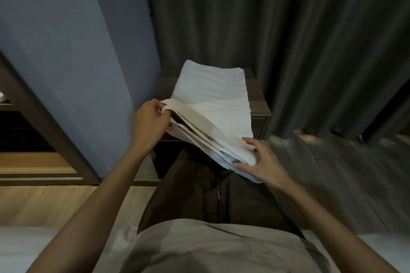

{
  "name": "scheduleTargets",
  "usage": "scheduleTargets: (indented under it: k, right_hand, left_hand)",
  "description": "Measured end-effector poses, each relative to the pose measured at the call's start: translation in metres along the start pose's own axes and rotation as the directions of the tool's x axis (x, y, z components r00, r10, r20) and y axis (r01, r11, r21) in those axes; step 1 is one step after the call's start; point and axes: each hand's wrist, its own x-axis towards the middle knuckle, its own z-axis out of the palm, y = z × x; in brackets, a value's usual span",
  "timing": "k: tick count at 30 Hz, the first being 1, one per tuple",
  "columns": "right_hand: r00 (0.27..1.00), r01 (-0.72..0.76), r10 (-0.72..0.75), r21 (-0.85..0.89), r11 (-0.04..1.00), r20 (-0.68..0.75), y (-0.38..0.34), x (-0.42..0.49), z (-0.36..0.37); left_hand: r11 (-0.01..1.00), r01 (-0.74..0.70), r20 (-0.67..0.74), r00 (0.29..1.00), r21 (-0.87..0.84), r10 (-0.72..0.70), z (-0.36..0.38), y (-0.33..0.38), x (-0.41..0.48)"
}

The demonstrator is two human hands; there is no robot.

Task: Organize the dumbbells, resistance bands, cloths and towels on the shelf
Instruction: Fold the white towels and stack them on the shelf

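A folded white towel (213, 104) with several layers lies partly on a small dark wooden table (260, 104) and hangs off its near edge toward me. My left hand (153, 122) pinches the towel's left folded edge between fingers and thumb. My right hand (259, 159) holds the near right corner, fingers spread over the top layers and thumb under the stack. No dumbbells or resistance bands are in view.
A dark wooden shelf unit (33, 117) with open compartments stands at the left, beside a blue-grey wall panel (77, 62). Dark curtains (288, 40) hang behind the table. My legs in dark trousers (210, 195) are below the towel, over a light wood floor.
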Motion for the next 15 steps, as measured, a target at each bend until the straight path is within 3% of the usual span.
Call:
scheduleTargets:
  k: [2,6,9,13,15]
  right_hand:
    - [0.999,-0.037,0.040,-0.078,0.996,0.036,0.003,-0.008,0.004]
    - [0.999,0.034,-0.037,-0.287,0.957,-0.005,0.006,-0.010,0.008]
    - [0.996,0.075,-0.048,-0.396,0.915,0.077,0.005,-0.008,0.007]
    - [0.987,-0.038,0.006,-0.194,0.980,-0.163,0.010,0.001,-0.009]
    - [0.978,0.015,-0.050,-0.173,0.985,-0.204,0.004,0.010,-0.026]
  left_hand:
    - [1.000,0.015,0.005,1.000,0.006,-0.015,0.001,0.001,0.002]
    - [1.000,0.012,0.002,1.000,-0.003,-0.012,0.002,0.002,0.003]
    - [0.998,0.034,-0.006,0.999,-0.061,-0.034,0.002,0.002,0.006]
    - [0.981,0.081,-0.032,0.996,-0.174,-0.088,-0.001,0.006,0.013]
    - [0.973,0.095,-0.055,0.993,-0.211,-0.109,-0.006,0.008,0.021]
